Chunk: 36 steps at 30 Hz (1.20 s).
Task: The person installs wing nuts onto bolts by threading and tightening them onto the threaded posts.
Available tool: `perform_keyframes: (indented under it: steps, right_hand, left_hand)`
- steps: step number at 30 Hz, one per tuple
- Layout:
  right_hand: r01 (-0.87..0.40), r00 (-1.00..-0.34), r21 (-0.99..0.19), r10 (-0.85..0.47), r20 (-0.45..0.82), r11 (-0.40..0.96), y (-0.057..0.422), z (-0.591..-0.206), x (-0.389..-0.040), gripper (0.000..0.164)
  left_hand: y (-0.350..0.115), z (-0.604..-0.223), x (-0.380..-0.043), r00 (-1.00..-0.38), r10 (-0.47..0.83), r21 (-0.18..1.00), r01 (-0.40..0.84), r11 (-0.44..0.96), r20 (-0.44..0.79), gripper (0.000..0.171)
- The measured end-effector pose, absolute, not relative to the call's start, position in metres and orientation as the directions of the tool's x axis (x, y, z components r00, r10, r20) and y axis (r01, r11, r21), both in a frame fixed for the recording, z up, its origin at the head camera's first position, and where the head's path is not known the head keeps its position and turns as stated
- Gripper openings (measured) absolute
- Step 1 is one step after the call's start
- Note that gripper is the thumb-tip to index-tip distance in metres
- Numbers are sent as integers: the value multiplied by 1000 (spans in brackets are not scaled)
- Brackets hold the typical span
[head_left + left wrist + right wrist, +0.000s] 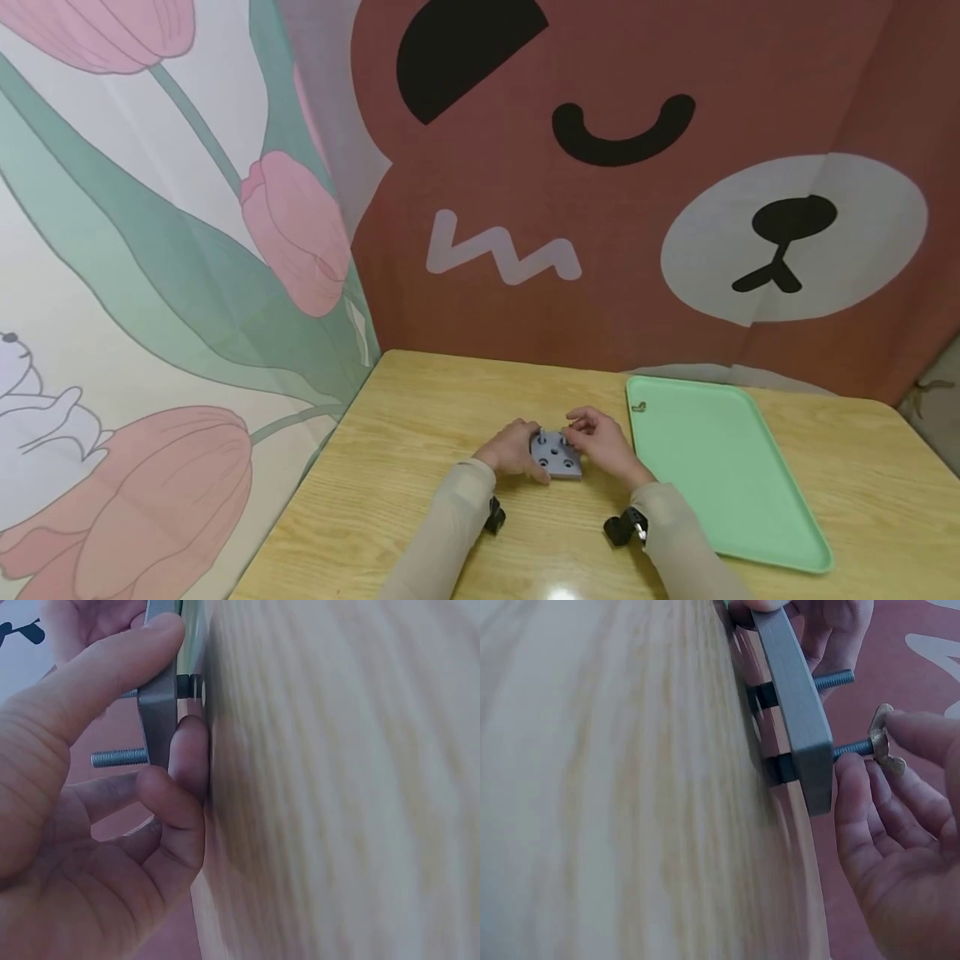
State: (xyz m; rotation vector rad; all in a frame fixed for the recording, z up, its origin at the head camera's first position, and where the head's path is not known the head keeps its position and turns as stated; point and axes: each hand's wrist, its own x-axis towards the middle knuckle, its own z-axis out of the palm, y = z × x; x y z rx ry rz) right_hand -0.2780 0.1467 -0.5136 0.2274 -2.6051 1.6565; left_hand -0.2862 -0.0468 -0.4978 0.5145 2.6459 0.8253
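Note:
My left hand (516, 450) grips a grey metal plate (555, 457) by its left side, thumb on the upper face and fingers curled beneath. Threaded bolts (120, 757) stick up from the plate, and their dark heads (784, 769) show on its underside, close over the table. With its fingertips my right hand (600, 442) pinches a brass-coloured wing nut (881, 741), which sits on the end of one bolt (853, 748). Another bolt (834, 679) carries no nut. Several round holes show in the plate's face in the head view.
A light green tray (720, 467) lies right of my hands on the wooden table (420, 417). Near its far left corner rests a small brass-coloured piece (638, 407). Printed curtains (487, 317) hang behind the table and along its left side.

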Motion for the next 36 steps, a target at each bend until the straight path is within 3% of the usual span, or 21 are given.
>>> perform_keyframes:
  steps: [5,12,16,21,29,36]
  right_hand:
    - [-123,-992,-897,-59,108,425,144,-512,-277,9]
    - [-95,-995,-938,-27,92,332,145,-510,-276,19]
    - [-103,-995,-934,-49,91,342,147,-510,-277,17]
    - [-149,-984,-902,-150,95,404,149,-513,-280,29]
    - [-137,-990,-900,-97,106,414,148,-511,-281,9]
    - [-56,-997,-947,-68,36,316,146,-511,-277,20]
  left_hand:
    - [-47,-499,-288,-886,425,589,246,770,-186,86]
    - [-46,-500,-289,-886,430,588,256,767,-175,87]
    - [-45,-503,-289,-887,428,604,248,758,-174,87]
    - [-45,-501,-286,-892,417,610,234,757,-174,85]
    - [-45,-492,-287,-892,420,603,242,760,-170,87]
    - [-47,-495,-287,-883,431,588,252,768,-184,88]
